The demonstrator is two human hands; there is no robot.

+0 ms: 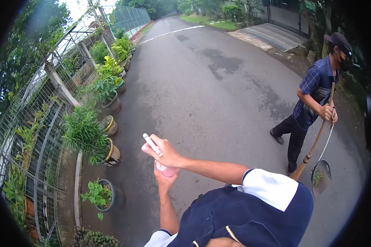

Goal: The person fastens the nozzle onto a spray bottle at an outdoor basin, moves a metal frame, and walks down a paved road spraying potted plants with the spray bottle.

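"what is on the left?"

"a metal fence (37,136), then a row of potted plants (84,131)."

"and next?"

"the wearer's right hand (168,151), its fingers narrowed around a short white stick (152,145) that points up and left. just below, the left hand (164,183) curls its fingers around a pink object (166,171), partly hidden; whether the right hand touches it too, i cannot tell."

"and further right?"

"grey road (218,123), then another person (311,92) in a dark cap (339,42), gripping a broom (317,140) and a dustpan (325,187) with green scraps (318,178) in it."
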